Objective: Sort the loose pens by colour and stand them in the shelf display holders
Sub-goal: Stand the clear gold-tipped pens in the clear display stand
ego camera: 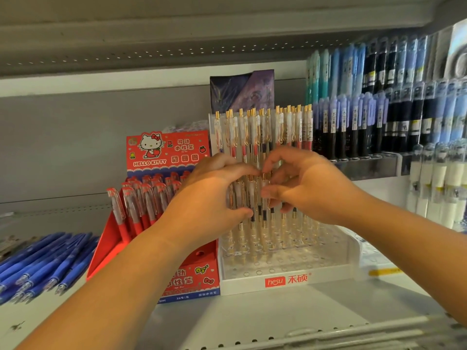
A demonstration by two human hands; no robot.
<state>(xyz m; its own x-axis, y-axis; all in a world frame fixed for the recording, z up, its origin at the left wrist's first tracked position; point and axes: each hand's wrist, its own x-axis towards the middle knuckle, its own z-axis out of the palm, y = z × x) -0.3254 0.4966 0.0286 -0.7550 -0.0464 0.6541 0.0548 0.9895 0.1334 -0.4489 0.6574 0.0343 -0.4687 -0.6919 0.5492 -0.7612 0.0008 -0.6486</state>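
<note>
At the middle of the shelf (252,314), left hand (214,195) and right hand (308,190) curled round clear gold-clipped pens (255,198) standing in the tiered clear holder (285,279). Just left, red Hello Kitty box (166,152); farther left, loose blue pens (45,258) lying flat.

HELLO KITTY, on red display box (168,152) header; hesu 禾硕, on clear pen holder (328,276) base

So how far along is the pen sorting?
Partly done. The back row of clear pens already stands in the white holder. The left hand and right hand grip a middle row. The front holes are empty, and blue pens lie loose on the shelf.
</note>
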